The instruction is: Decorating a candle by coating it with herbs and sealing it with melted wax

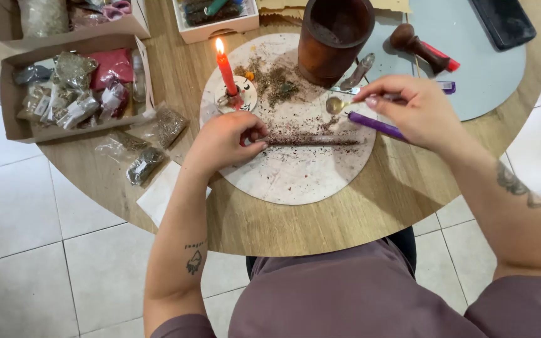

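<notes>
Coating step in hand, judging by the layout: left hand (223, 141) pinching one end of a dark herb-crusted candle (311, 142) lying flat on the round marble board (295, 178), fingers together on its tip. Right hand (417, 112) hovering above the far end, fingers clamped on a small metal spoon (336, 103) and, tucked under the palm, a purple candle (377, 126). Next move likely calls for a steady tilt of the spoon over the bare patches and a slow roll from the left — gently, the crust looks loose. Dark candle slim, speckled reddish-brown, ringed by scattered crumbs. Close by on the worktop (320, 225): lit red candle (226, 72) in a holder, wooden mortar (335, 37) — pestle (417, 47) beside it.
</notes>
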